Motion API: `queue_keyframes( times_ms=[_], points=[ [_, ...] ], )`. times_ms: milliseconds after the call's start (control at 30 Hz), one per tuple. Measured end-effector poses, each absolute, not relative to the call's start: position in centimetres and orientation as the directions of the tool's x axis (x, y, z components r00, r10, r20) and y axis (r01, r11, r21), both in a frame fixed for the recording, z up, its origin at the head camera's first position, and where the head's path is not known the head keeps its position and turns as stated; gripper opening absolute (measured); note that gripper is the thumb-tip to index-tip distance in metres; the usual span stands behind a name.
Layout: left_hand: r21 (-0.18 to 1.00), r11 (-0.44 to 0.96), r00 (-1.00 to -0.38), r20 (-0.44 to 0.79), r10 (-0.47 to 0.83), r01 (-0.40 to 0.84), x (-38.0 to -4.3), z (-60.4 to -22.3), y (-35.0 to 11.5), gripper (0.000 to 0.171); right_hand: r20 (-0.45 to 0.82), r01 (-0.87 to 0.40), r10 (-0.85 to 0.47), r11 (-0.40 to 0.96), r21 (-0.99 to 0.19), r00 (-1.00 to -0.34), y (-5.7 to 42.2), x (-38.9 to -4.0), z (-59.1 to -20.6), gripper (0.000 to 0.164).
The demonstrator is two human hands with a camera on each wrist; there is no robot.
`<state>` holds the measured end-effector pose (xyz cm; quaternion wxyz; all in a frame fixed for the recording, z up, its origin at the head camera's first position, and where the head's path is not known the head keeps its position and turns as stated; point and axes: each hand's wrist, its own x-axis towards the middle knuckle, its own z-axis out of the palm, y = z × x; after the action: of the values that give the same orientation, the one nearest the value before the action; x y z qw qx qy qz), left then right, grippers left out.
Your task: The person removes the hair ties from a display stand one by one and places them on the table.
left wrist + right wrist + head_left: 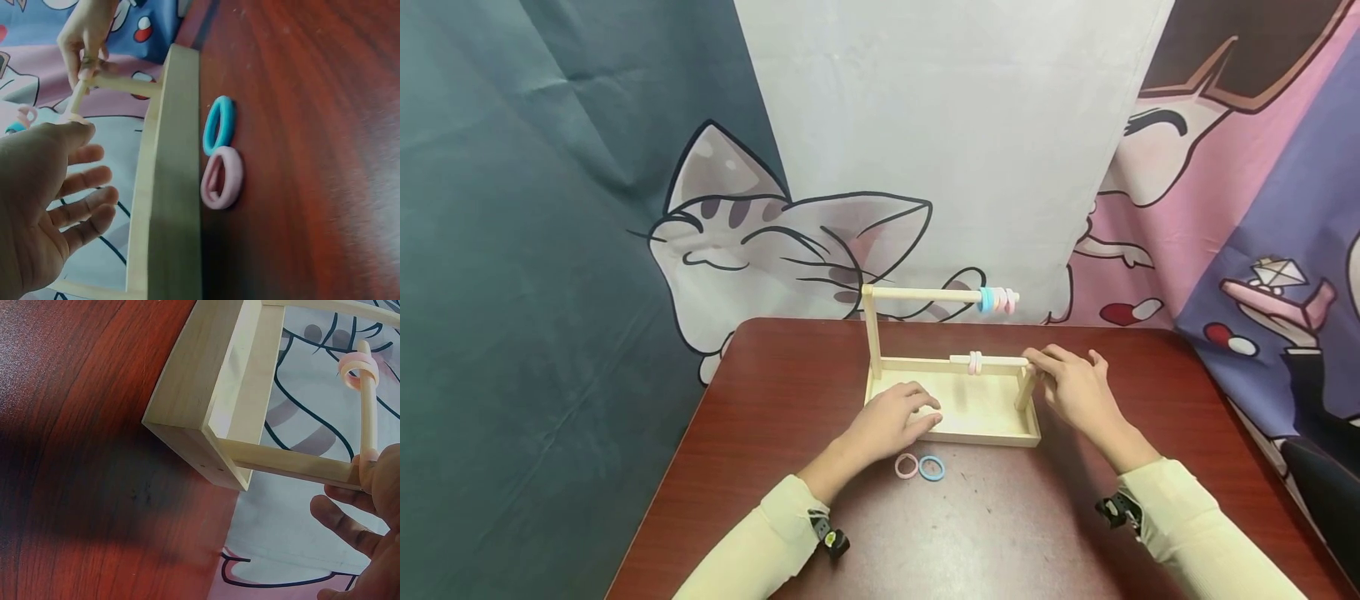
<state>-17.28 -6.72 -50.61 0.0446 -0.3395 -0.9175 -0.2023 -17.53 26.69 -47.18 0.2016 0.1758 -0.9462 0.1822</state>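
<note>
A wooden rack has a shallow tray base (981, 438), a tall post with an upper rod (925, 294), and a short post with a lower rod (1006, 361). My right hand (1078, 396) pinches the joint where the lower rod meets the short post (294, 464). Pale pink and cream rings (359, 365) hang on that rod. Over the tray's left part hovers my left hand (891, 422), fingers loosely bent, holding nothing. Blue, cream and pink rings (997, 300) sit near the upper rod's free end.
A pink ring (234, 181) and a blue ring (229, 125) lie side by side on the table before the tray. The reddish-brown table (760, 400) backs onto a cartoon-printed curtain (985, 125). Each wrist wears a black strapped device (831, 537).
</note>
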Motion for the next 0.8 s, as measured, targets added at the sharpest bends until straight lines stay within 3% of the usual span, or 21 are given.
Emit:
queue_keyframes(
  times_ms=[367,800],
  points=[
    [0.385,0.724,-0.82,0.273,0.503,0.572,-19.3,-49.3,-6.3,0.042,0.446,-0.405,-0.255,0.87,-0.281,-0.858,26.7,-17.6,-47.0,0.035],
    [0.372,0.744,-0.832,0.255,0.493,0.555,-20.7,-49.0,-5.3,0.061,0.441,-0.404,-0.254,0.868,-0.289,-0.861,26.6,-17.5,-47.2,0.034]
  ],
)
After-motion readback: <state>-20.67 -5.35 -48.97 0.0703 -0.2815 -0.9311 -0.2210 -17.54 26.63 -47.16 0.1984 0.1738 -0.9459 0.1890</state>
